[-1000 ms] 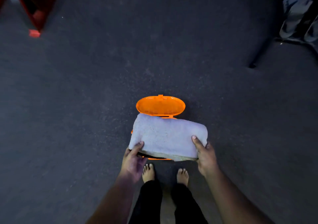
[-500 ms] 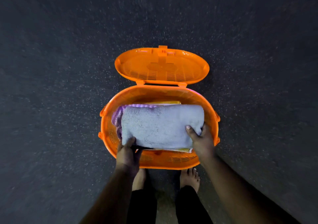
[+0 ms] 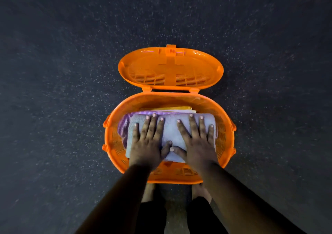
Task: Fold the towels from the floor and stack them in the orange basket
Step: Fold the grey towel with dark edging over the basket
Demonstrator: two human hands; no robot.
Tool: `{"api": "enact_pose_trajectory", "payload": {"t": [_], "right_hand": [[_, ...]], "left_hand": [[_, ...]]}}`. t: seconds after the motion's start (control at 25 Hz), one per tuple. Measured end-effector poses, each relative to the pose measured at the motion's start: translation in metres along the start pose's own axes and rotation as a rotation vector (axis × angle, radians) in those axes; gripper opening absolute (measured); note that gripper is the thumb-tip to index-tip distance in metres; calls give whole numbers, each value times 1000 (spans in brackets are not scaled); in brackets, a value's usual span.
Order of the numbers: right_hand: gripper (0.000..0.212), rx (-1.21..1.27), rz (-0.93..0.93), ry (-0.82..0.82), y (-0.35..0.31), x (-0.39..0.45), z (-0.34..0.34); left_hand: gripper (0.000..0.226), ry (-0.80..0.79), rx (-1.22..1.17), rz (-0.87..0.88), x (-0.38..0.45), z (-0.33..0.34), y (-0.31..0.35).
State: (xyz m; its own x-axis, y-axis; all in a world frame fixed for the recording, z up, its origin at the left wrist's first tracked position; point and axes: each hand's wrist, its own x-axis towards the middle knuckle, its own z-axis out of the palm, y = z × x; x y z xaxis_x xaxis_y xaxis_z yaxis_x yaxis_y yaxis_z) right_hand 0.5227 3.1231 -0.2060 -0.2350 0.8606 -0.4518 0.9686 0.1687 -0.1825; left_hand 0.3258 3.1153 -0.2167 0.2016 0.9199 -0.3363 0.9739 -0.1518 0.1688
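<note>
Head view: folded pale grey towel (image 3: pixel 170 131), fluffy, thick

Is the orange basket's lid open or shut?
Open: the lid is swung back behind the basket, showing stacked towels inside.

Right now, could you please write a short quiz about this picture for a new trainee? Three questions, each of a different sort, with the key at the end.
1. True or false: the basket has its lid closed.
2. Which towel lies on top of the stack? A) yellow B) purple C) pale grey
3. Fill in: the left hand and the right hand lie flat, fingers spread, on the ____.

Key
1. False: the lid is swung open behind the basket.
2. C: the grey towel covers the purple towel and the yellow towel.
3. Grey towel.
</note>
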Motion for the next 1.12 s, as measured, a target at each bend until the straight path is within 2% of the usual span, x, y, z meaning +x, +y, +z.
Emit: {"api": "enact_pose_trajectory", "payload": {"t": [0.2,0.48,0.68,0.76,0.88,1.04,1.12], "right_hand": [[99,-50,51,-77,15,37,84],[93,-87,-18,-56,28,30,55],[93,-57,11,-61,37,54,92],[93,-81,6,-111,28,52,73],[89,-83,23,-197,14,28,14],[84,70,85,-349,-11,-24,-86],[84,154,133,-350,-35,-62,-153]], "left_hand": [[90,-57,80,51,31,83,-26],[89,-19,73,57,22,58,-24],[87,17,51,49,38,101,-29],[88,-53,58,19,37,80,-25],[91,-258,40,-3,24,16,-19],[95,-446,-33,-58,-26,-100,-11],[97,-477,-126,-143,-67,-174,-3]]}}
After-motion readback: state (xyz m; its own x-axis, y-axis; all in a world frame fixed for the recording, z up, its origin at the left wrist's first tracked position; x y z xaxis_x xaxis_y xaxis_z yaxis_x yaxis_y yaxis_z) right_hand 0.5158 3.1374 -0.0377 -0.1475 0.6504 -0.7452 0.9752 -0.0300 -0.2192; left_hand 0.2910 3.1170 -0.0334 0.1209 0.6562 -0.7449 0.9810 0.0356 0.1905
